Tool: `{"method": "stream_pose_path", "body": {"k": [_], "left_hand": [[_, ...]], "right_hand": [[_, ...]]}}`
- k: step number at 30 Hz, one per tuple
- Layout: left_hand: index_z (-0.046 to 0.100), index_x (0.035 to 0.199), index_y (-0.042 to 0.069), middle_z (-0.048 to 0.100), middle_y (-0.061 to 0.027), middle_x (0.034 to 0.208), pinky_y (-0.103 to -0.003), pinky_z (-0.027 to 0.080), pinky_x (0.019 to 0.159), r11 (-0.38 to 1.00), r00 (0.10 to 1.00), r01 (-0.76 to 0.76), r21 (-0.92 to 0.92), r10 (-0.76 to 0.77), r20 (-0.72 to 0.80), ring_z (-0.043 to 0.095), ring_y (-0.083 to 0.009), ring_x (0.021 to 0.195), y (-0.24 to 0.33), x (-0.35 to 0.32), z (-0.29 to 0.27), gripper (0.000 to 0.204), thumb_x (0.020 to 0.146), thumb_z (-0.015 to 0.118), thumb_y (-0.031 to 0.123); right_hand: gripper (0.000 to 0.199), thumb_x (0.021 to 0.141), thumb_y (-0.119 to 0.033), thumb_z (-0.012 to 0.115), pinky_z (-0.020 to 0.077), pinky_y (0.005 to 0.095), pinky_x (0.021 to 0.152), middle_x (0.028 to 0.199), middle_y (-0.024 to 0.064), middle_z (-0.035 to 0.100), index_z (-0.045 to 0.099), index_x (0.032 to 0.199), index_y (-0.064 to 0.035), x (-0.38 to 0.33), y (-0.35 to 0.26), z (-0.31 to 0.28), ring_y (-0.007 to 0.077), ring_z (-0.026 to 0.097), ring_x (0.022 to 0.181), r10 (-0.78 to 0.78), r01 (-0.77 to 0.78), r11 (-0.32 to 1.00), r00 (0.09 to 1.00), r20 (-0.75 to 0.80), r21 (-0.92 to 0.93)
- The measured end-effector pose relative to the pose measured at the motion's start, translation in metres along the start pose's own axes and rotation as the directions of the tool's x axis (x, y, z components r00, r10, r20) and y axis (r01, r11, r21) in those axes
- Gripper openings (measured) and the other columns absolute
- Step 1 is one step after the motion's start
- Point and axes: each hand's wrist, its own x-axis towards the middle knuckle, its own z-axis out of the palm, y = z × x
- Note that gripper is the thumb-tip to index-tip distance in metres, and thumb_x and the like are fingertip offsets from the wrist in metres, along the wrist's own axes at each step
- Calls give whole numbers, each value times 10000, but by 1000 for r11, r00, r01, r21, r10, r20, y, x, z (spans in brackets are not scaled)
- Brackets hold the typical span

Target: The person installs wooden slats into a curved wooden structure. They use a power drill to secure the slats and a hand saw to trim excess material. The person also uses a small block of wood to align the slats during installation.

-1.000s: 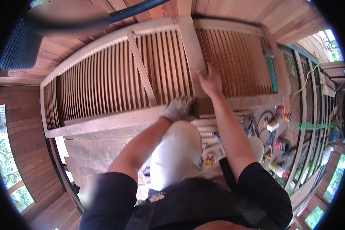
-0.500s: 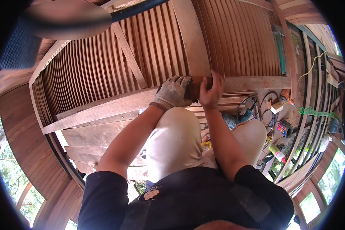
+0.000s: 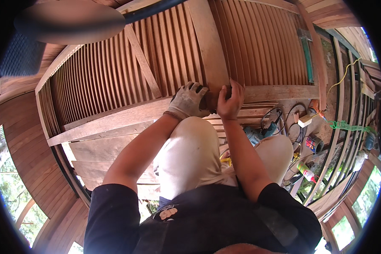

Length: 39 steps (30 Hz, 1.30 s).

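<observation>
Right hand (image 3: pixel 231 103) is now lower on the wooden rail (image 3: pixel 211 46), apparently clasping its near end with the gloved left hand (image 3: pixel 186 102).

Red-tipped bottle (image 3: pixel 305 171) near a can (image 3: pixel 313 144), blue power tool (image 3: pixel 253 135), pale block (image 3: pixel 304 121), yellow cord (image 3: pixel 346 70), green coil (image 3: pixel 347 125), leaves (image 3: pixel 10 182) outside at left

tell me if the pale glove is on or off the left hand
On: the pale glove covers the back of the left hand and reaches the wrist, while the right hand is bare.
</observation>
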Motion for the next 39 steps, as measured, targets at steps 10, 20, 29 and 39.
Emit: {"method": "stream_pose_path", "body": {"k": [10,20,29,39], "left_hand": [[579,1413,127,541,-184,1432,-490,408,1160,1000,999,-11,-15,11,-39,469,-387,1391,-1,0,-3,911,694,825,628],[637,1353,141,557,-167,1438,-489,451,1118,988,972,-113,-102,89,-215,537,-357,1331,-13,-5,5,711,781,774,540],[622,1299,-18,730,-185,1207,-357,552,998,733,876,-292,-614,-53,-479,710,-298,1129,-89,33,52,399,956,676,178],[634,1277,-9,654,-112,1334,-333,527,1068,18,992,-29,-999,122,-26,665,-223,1181,-97,59,26,281,1018,615,100]], "right_hand": [[673,867,-386,753,416,544,1100,1258,261,628,547,1336,51,39,-19,-6,444,555,1232,90,-23,977,946,312,-213],[868,784,-478,819,461,502,1079,1354,313,558,480,1323,111,85,-56,-13,470,510,1308,283,-144,946,805,522,-290],[1014,792,-532,821,434,532,1107,1477,308,471,384,1484,68,40,-9,-54,469,451,1380,127,-73,985,921,367,-156],[1061,637,-340,906,457,524,1079,1360,295,533,379,1466,61,-29,-4,-112,481,505,1287,98,5,980,855,509,-198]]}}
